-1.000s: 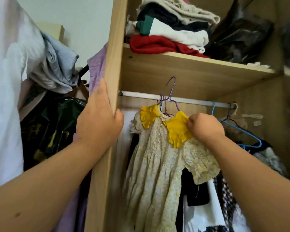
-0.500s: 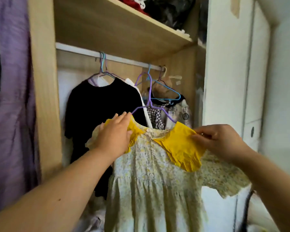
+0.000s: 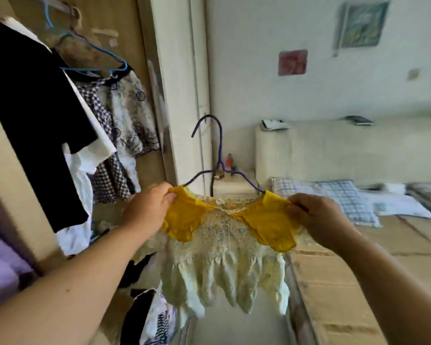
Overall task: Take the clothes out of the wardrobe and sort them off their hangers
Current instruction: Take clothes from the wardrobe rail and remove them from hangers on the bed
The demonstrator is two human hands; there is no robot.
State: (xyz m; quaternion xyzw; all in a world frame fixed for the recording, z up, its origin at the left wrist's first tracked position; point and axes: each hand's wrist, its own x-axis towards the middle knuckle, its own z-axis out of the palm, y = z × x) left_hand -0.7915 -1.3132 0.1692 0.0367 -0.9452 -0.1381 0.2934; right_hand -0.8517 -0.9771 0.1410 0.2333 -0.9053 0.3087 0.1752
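The small dress [image 3: 224, 252] is held up in the air between the open wardrobe [image 3: 125, 33] and the bed's [image 3: 334, 282] near edge, outside the wardrobe. It is thin, pale cotton with a fine floral print, gathered at the waist, and has two mustard-yellow collar flaps [image 3: 184, 220]. It hangs on one purple wire hanger [image 3: 219, 155] whose hook stands upright and free. The left hand [image 3: 147, 210] pinches the left shoulder in a narrow grip; the right hand [image 3: 319, 217] pinches the right shoulder likewise. Inside the wardrobe hang a black garment [image 3: 30, 95], a checked one [image 3: 105, 170] and one blue hanger [image 3: 95, 68]. A checked pillow [image 3: 343, 195] lies on the bed's woven mat.
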